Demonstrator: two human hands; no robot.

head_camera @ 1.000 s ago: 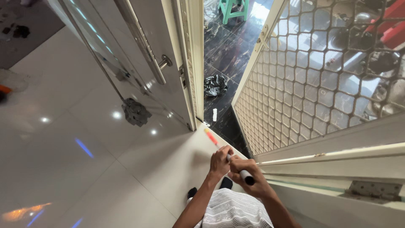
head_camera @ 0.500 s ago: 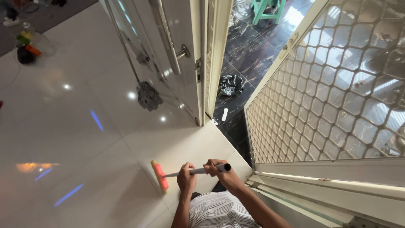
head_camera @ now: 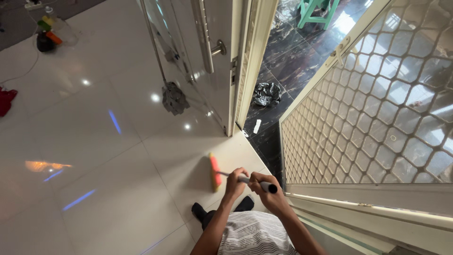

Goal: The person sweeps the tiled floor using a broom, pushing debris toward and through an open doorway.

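I hold a long-handled broom with both hands. Its orange-red head (head_camera: 215, 172) rests on the glossy white tiled floor (head_camera: 118, 156) just in front of my feet. My left hand (head_camera: 235, 182) grips the grey handle (head_camera: 246, 180) close to the head. My right hand (head_camera: 268, 193) grips the handle near its black end cap. Below my hands I see my striped shirt and dark socks.
A white door (head_camera: 212, 56) with a metal lever handle stands open ahead. A metal mesh screen door (head_camera: 377, 113) is on the right. Beyond lies dark marble floor with a black plastic bag (head_camera: 266, 93) and a green stool (head_camera: 318, 12). A grey mop (head_camera: 173, 98) leans by the door.
The broom head swung from the doorway threshold out to the left over the white tiles, then came back right, close to my feet. My view shifted rightward.
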